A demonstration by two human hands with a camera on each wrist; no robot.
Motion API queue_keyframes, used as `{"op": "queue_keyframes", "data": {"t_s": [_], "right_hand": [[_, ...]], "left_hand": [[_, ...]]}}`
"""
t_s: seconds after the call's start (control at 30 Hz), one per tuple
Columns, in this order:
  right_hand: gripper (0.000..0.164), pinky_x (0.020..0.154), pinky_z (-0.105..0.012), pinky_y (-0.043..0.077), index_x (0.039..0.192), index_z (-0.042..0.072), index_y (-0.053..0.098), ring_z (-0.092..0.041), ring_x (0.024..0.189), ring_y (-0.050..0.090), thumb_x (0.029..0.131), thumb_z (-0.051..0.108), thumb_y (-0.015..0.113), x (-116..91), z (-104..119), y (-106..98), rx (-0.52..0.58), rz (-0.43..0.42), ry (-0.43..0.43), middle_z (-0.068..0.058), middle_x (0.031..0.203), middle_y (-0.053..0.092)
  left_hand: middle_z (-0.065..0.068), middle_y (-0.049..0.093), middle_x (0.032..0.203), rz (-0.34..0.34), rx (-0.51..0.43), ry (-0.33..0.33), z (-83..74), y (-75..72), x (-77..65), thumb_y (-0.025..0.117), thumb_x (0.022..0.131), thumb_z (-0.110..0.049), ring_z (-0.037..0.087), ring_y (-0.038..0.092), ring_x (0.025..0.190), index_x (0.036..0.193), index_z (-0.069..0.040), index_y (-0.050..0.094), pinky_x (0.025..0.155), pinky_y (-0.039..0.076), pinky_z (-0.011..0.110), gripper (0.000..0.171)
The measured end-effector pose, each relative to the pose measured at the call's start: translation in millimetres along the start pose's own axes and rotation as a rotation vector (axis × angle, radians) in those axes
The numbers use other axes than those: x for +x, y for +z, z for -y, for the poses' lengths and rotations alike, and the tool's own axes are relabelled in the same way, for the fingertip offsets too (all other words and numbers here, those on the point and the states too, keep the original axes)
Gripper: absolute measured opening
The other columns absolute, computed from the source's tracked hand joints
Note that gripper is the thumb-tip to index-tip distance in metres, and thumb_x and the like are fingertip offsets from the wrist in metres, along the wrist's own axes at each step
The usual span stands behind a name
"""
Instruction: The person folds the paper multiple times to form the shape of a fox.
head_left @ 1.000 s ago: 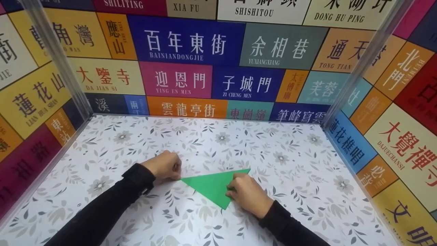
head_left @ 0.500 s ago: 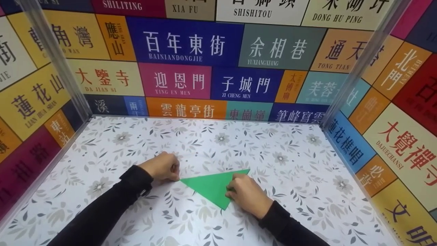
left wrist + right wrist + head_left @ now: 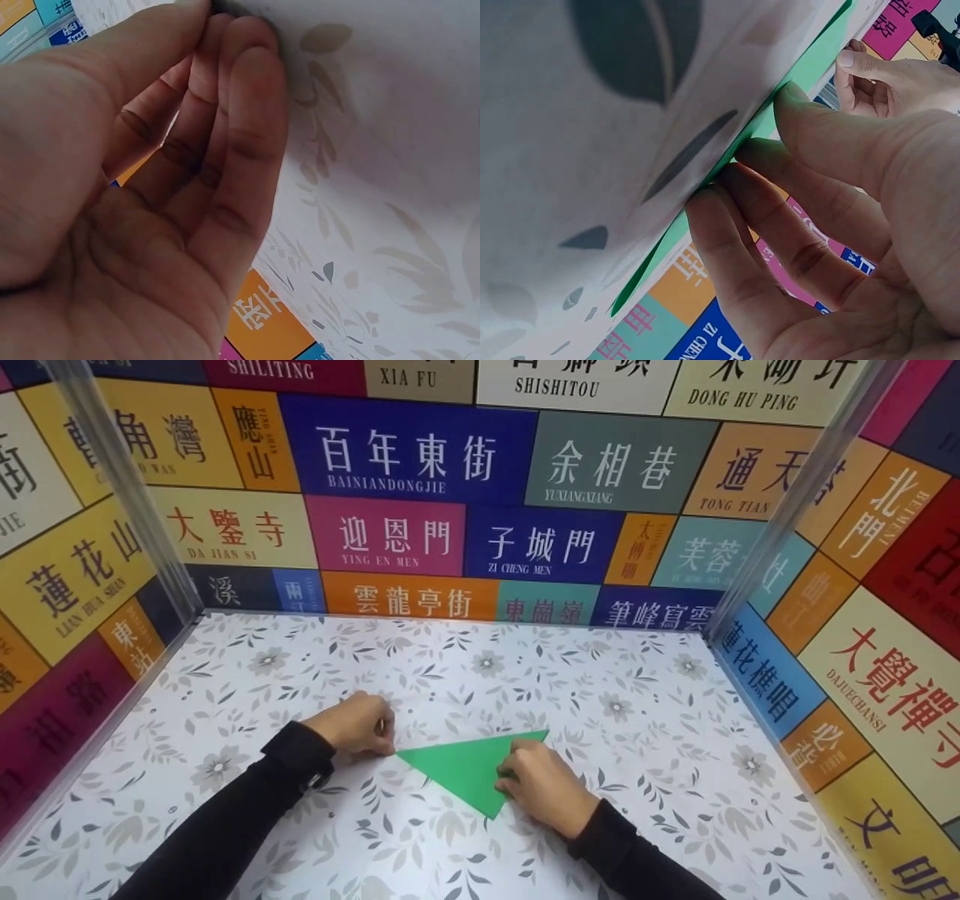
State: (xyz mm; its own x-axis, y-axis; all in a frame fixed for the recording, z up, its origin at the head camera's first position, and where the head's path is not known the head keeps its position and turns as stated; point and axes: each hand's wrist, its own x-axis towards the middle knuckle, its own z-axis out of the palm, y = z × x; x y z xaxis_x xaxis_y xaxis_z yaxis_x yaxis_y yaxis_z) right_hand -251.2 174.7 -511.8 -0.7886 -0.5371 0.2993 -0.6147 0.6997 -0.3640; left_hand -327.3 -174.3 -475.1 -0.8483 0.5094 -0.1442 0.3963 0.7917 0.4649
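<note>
A sheet of green paper (image 3: pixel 457 769), folded to a triangle, lies on the table with its long point to the left. My left hand (image 3: pixel 356 724) pinches that left point between thumb and fingertips; in the left wrist view the fingers (image 3: pixel 255 112) curl to meet the thumb, and the paper is hidden. At the paper's right side, my right hand (image 3: pixel 547 787) holds the edge with curled fingers. The right wrist view shows its thumb and fingertips along the green paper (image 3: pixel 754 127), seen nearly edge-on. The top right corner sticks out beyond the right knuckles.
A white tabletop (image 3: pixel 600 675) with a grey leaf and flower print lies under the paper. Upright panels of coloured Chinese name signs (image 3: pixel 409 454) close in the back and both sides. Clear corner strips (image 3: pixel 154 525) join the panels at the back corners.
</note>
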Motion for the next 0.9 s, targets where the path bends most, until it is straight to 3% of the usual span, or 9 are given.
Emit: {"op": "queue_keyframes", "data": {"t_s": [0.3, 0.5, 0.9], "right_hand": [[0.014, 0.081, -0.037, 0.068, 0.103, 0.002, 0.091, -0.019, 0.086, 0.073, 0.091, 0.007, 0.096, 0, 1, 0, 0.007, 0.011, 0.017, -0.004, 0.091, 0.072], [0.014, 0.081, -0.037, 0.069, 0.104, 0.001, 0.091, -0.021, 0.087, 0.074, 0.091, 0.006, 0.096, 0, 1, -1, 0.018, 0.02, 0.027, -0.005, 0.092, 0.073], [0.012, 0.078, -0.032, 0.065, 0.101, 0.001, 0.091, -0.02, 0.086, 0.073, 0.092, 0.006, 0.096, 0, 2, 0, -0.002, 0.009, 0.015, -0.004, 0.09, 0.072]], "left_hand": [[0.001, 0.077, 0.083, -0.023, -0.042, -0.029, -5.9, -2.5, -0.7, 0.094, 0.092, -0.008, 0.013, 0.064, 0.076, 0.088, -0.011, 0.082, 0.075, 0.054, 0.029, 0.013], [0.003, 0.078, 0.085, -0.076, -0.031, -0.002, -17.8, -3.8, 3.7, 0.09, 0.092, -0.005, 0.015, 0.066, 0.077, 0.089, -0.011, 0.082, 0.078, 0.058, 0.032, 0.011], [0.005, 0.084, 0.094, -0.153, -0.011, 0.098, -53.0, 22.7, 22.3, 0.092, 0.097, -0.014, 0.017, 0.074, 0.084, 0.103, -0.009, 0.087, 0.087, 0.067, 0.043, 0.01]]}}
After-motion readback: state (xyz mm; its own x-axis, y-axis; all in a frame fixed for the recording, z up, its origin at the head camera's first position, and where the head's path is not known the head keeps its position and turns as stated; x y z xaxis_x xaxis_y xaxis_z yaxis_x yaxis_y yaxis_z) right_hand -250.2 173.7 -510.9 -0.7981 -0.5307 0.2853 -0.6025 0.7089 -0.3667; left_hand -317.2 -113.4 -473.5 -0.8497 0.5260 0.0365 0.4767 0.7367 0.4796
